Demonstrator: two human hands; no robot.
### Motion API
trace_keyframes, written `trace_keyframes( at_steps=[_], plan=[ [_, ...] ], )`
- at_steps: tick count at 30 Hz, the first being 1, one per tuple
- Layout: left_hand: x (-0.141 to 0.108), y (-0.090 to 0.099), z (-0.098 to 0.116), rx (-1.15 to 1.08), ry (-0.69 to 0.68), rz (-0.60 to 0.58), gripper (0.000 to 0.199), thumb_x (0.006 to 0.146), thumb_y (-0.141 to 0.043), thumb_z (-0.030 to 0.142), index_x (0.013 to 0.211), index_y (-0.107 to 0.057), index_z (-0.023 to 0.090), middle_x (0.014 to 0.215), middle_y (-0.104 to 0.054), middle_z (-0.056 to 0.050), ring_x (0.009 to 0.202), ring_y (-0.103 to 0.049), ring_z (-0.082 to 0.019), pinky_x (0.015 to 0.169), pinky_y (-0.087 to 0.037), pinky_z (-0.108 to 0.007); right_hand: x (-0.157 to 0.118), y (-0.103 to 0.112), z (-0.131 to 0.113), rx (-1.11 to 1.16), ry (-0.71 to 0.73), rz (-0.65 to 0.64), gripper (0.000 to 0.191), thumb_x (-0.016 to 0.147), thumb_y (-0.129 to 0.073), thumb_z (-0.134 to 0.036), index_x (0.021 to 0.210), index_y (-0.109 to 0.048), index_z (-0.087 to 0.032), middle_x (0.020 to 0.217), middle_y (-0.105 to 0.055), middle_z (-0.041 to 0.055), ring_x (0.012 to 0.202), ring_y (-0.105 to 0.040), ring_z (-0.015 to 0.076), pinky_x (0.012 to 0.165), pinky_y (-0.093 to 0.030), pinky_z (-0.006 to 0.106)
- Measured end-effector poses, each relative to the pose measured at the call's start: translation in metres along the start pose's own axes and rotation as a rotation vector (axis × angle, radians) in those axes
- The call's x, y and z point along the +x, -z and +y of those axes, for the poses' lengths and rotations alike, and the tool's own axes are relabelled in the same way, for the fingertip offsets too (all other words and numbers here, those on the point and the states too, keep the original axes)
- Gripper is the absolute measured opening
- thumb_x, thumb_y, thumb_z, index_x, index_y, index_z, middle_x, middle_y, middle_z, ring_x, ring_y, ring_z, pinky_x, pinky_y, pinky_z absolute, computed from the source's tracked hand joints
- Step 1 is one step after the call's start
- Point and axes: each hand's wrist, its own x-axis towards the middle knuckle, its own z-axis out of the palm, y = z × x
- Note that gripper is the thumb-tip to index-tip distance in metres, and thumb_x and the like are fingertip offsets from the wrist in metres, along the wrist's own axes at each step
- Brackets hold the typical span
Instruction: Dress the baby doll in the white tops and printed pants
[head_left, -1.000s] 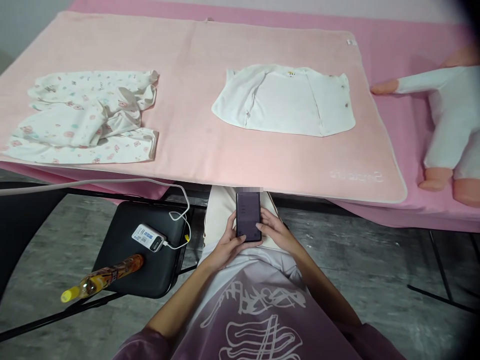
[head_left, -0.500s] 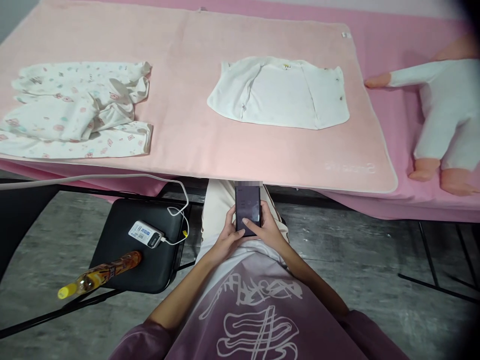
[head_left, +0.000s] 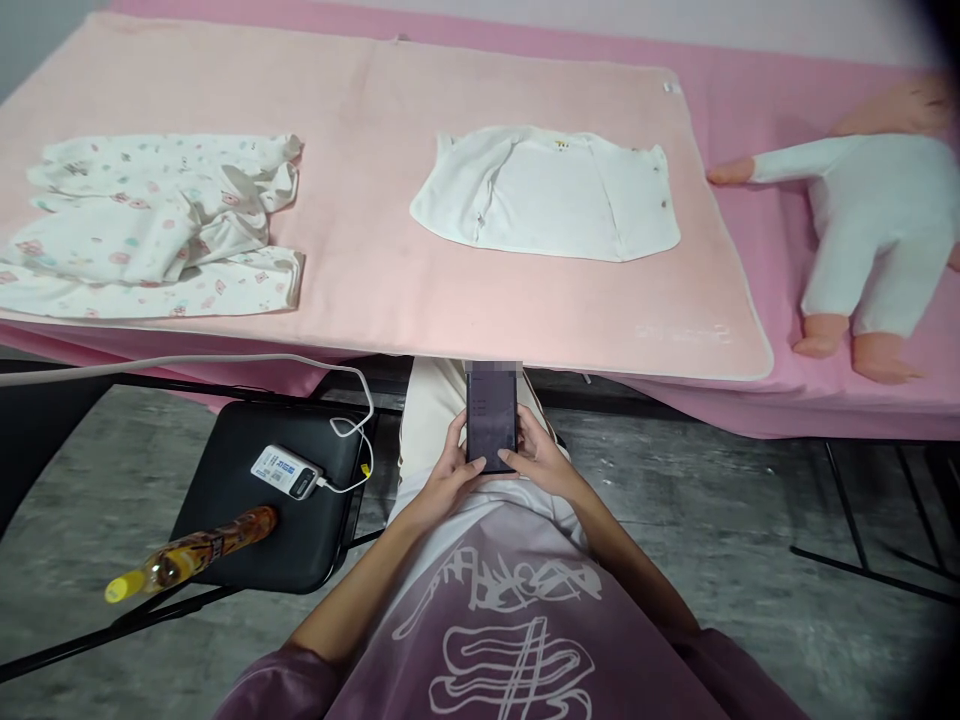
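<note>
A dark smartphone (head_left: pixel 492 418) is held upright over my lap, close to the table's front edge. My left hand (head_left: pixel 452 468) is closed around its left side, and my right hand (head_left: pixel 541 460) around its right side. Both thumbs rest at the lower part of the screen. On the pink mat (head_left: pixel 360 250) beyond lies a white baby top (head_left: pixel 555 200), spread out flat. Farther left on the same mat is a rumpled white baby garment (head_left: pixel 157 225) with a small coloured print.
A doll (head_left: pixel 874 215) in white clothing lies on the pink tablecloth (head_left: pixel 750 190) at the right. On a black stool (head_left: pixel 300 545) to my left are a white power bank (head_left: pixel 286 472) with a cable plugged in and a yellow-capped bottle (head_left: pixel 191 550).
My right thumb has shifted from over the middle of the screen to its lower right edge. The view has moved slightly; the clothes and doll lie as before.
</note>
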Motion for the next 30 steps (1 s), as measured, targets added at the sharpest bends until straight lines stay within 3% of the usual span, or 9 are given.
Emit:
trace_keyframes(
  at_steps=[7, 16, 24, 30],
  plan=[
    [-0.001, 0.003, -0.004, 0.033, -0.002, -0.007, 0.107, 0.098, -0.083, 0.033, 0.178, -0.011, 0.042, 0.166, -0.055, -0.016, 0.147, -0.061, -0.039, 0.121, -0.053, -0.065, -0.001, -0.003, -0.006, 0.02, 0.035, 0.006, 0.07, 0.101, -0.077, -0.052, 0.161, -0.047, -0.031, 0.16, -0.057, 0.0107, 0.144, -0.06, 0.0274, 0.121, -0.052, 0.041],
    [0.001, 0.007, -0.006, -0.013, -0.017, 0.002, 0.093, 0.098, -0.083, 0.038, 0.172, -0.026, 0.04, 0.16, -0.061, -0.016, 0.143, -0.065, -0.039, 0.118, -0.056, -0.063, 0.0, -0.01, -0.008, 0.024, 0.055, 0.041, 0.067, 0.103, -0.076, -0.052, 0.16, -0.047, -0.031, 0.157, -0.06, 0.0102, 0.138, -0.064, 0.0264, 0.119, -0.053, 0.04],
    [0.004, -0.001, -0.007, 0.008, -0.029, 0.078, 0.094, 0.098, -0.083, 0.039, 0.173, -0.027, 0.042, 0.163, -0.058, -0.013, 0.139, -0.068, -0.037, 0.113, -0.062, -0.06, 0.001, -0.009, 0.0, -0.008, 0.049, 0.054, 0.07, 0.102, -0.076, -0.051, 0.161, -0.044, -0.032, 0.159, -0.057, 0.0099, 0.141, -0.062, 0.0266, 0.121, -0.052, 0.041],
    [0.011, -0.008, -0.013, 0.069, -0.081, 0.229, 0.09, 0.097, -0.084, 0.043, 0.17, -0.031, 0.04, 0.153, -0.064, -0.011, 0.123, -0.075, -0.032, 0.097, -0.071, -0.053, -0.001, -0.011, -0.006, 0.012, 0.067, 0.018, 0.061, 0.106, -0.071, -0.046, 0.16, -0.046, -0.032, 0.159, -0.058, 0.0083, 0.142, -0.061, 0.0269, 0.117, -0.053, 0.04]
  ],
)
